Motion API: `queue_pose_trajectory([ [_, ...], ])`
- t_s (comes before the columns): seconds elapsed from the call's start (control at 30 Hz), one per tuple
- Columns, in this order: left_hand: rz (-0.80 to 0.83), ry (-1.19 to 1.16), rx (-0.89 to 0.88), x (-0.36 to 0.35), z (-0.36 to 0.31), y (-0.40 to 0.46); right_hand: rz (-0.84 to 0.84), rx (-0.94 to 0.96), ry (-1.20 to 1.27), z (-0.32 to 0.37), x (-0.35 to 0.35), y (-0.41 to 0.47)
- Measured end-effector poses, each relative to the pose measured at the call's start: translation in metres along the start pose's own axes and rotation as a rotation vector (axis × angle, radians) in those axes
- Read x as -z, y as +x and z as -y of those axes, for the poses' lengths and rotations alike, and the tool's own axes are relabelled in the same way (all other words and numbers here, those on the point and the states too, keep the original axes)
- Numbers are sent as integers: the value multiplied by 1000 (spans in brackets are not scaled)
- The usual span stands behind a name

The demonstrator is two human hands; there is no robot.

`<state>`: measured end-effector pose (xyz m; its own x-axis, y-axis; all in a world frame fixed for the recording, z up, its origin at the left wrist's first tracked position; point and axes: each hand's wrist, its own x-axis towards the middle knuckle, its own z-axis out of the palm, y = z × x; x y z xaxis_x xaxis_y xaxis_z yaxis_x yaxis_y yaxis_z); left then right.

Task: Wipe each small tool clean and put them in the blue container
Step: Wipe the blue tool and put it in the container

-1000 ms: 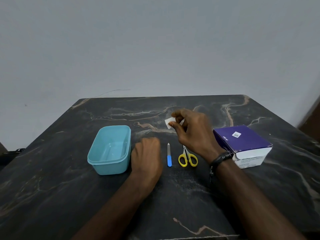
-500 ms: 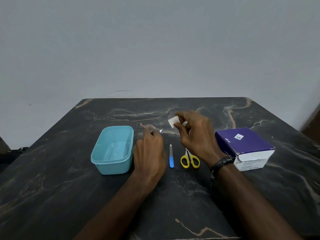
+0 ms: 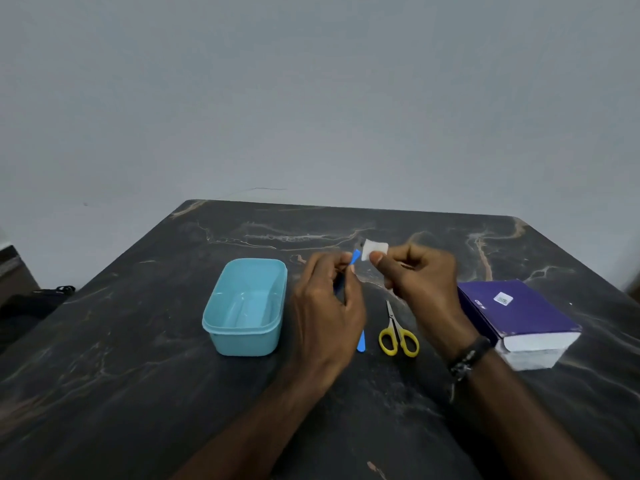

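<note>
Touching wipe (image 3: 374, 248), tool (image 3: 355, 257) in left grip (image 3: 329, 306)

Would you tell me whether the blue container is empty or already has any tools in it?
Empty. The blue container shows only its bare floor; the yellow scissors lie on the table outside it.

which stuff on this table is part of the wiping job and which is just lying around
Part of the job:
- white wipe, pinched by right hand
- small blue tool, held by left hand
- blue-handled file
- yellow scissors
- blue container

Lying about:
- purple box
</note>
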<state>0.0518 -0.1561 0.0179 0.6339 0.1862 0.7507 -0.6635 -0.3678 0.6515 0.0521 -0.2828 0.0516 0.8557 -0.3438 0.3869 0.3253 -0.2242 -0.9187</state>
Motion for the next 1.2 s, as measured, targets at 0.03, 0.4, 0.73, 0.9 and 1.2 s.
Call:
queue_pose_trajectory([
  [0.03, 8, -21, 35, 0, 0, 0, 28, -51, 68, 0, -1, 0],
  [0.4, 114, -180, 269, -7, -5, -7, 82, -295, 337, -5, -4, -3],
  [0.73, 151, -158, 317, -6, -2, -6, 163, -278, 309, 15, -1, -6],
  [0.9, 167, -166, 355, -5, -1, -5, 155, -169, 174, 12, 0, -5],
  [1.2, 188, -170, 313, -3, -3, -5, 184, -179, 248, 10, -1, -8],
])
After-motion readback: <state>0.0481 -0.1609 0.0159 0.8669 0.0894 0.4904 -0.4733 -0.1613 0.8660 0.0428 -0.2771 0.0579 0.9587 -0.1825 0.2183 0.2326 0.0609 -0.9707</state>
